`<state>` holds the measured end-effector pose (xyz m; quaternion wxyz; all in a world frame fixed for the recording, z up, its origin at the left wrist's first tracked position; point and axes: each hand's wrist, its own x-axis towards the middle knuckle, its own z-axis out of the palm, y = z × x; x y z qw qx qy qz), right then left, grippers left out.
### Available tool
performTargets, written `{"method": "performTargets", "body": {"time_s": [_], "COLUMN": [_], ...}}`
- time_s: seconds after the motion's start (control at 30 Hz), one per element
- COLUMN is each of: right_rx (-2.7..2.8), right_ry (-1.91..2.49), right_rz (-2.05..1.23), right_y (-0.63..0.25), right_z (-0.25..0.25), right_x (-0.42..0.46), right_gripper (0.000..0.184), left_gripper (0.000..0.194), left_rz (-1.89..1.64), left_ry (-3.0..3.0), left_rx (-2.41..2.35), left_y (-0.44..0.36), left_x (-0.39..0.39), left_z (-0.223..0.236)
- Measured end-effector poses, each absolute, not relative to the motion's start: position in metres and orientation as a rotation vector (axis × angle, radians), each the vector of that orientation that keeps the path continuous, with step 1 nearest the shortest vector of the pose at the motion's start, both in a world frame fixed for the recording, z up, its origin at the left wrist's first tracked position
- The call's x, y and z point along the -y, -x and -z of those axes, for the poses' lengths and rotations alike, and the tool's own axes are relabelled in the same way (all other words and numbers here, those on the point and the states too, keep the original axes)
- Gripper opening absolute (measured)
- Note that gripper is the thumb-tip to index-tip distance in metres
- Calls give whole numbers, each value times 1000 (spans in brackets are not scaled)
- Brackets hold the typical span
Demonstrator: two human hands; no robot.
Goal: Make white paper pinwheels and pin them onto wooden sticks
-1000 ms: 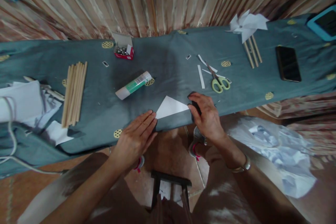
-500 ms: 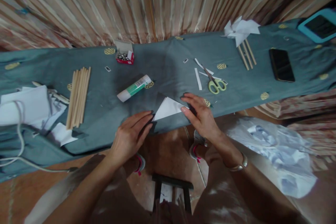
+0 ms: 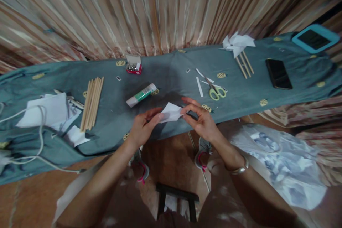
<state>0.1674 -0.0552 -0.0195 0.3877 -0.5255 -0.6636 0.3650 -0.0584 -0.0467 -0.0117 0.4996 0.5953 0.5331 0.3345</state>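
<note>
A small folded piece of white paper (image 3: 171, 112) is held between my two hands, just above the near edge of the cloth. My left hand (image 3: 145, 125) pinches its left corner between thumb and fingers. At the right corner, my right hand (image 3: 199, 117) grips it with thumb and index finger, the other fingers curled loosely. Beyond the paper lies a green and white glue stick (image 3: 141, 95). Green-handled scissors (image 3: 216, 91) rest to the right beside thin white paper strips (image 3: 199, 87).
Wooden sticks (image 3: 92, 104) and a stack of white paper (image 3: 46, 108) lie left, near a white cable (image 3: 41, 131). A red box of metal pins (image 3: 134, 67) stands at the back. Right are paper pinwheels (image 3: 238, 43), a phone (image 3: 278, 74) and a plastic bag (image 3: 283, 164).
The folded paper has come up off the cloth and its fold has partly opened. Both hands now grip its ends. The whole view has shifted slightly.
</note>
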Motion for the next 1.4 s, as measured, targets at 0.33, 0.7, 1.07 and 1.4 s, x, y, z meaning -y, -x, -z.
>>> {"method": "performTargets", "body": {"time_s": [0.33,0.7,1.07,1.4], "right_rx": [1681,1778,990,950], "right_ry": [1436,2266,1628,1260], "right_rz": [-534,-57,-980,-1630], "right_y": [-206,-250,-246,-164], "right_z": [13,16,3,4], "right_x": [33,1,6,55], "right_gripper": [22,22,32,52], "left_gripper": [35,34,29,30], "left_rz": [-793,-1052,-1210,-1420], "left_ry": [-1244,-1148,-760,-805], "left_rx": [-1234,-1264,-1152,-1260], "left_y": [39,37,31,46], "left_x": [41,28,25,3], "left_z": [14,15,-5,-8]}}
